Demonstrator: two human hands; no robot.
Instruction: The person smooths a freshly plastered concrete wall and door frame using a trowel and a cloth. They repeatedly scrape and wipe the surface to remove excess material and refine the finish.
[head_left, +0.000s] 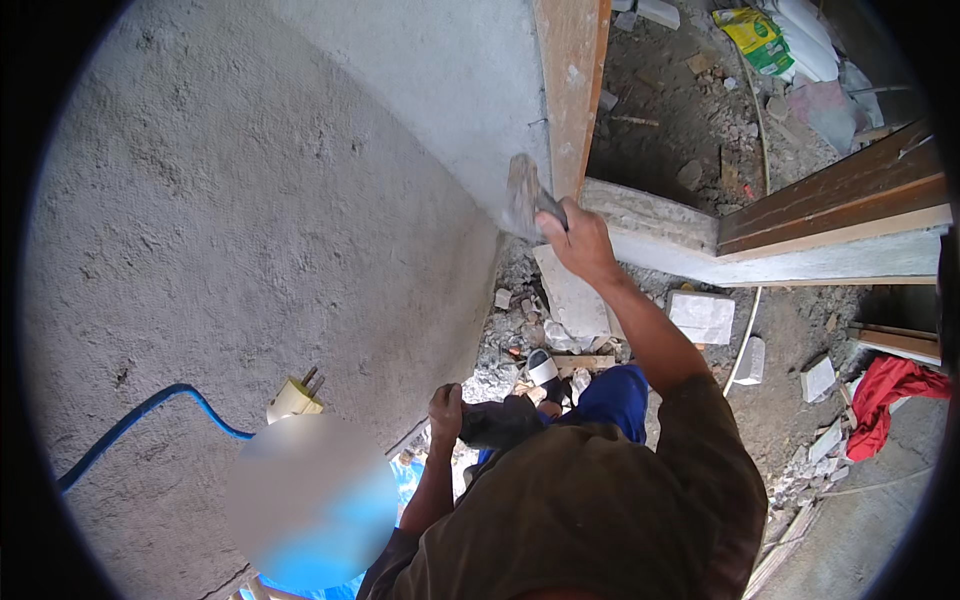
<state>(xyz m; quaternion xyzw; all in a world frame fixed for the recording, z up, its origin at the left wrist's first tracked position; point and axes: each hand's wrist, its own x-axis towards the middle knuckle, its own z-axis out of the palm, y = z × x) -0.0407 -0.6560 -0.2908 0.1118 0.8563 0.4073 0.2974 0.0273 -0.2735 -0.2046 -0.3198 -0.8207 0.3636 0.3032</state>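
Note:
My right hand (580, 240) is closed around the dark handle of a trowel (522, 190). Its mortar-smeared blade is blurred and lies against or close to the pale plastered wall (450, 80), beside the wooden door frame (572, 90). Lower down, near my waist, my left hand (445, 412) is closed at the edge of a dark, pan-like object (500, 423). What that object contains, if anything, cannot be seen. To the left of this hand stretches a rough grey wall (250, 220).
A pale plug (295, 400) and blue cable (150, 410) are at the left, near a blurred round patch. Rubble, a slab (572, 290) and white blocks (700, 316) lie around my feet. Red cloth (888, 400) is at right; a yellow-green sack (755, 40) lies beyond the opening.

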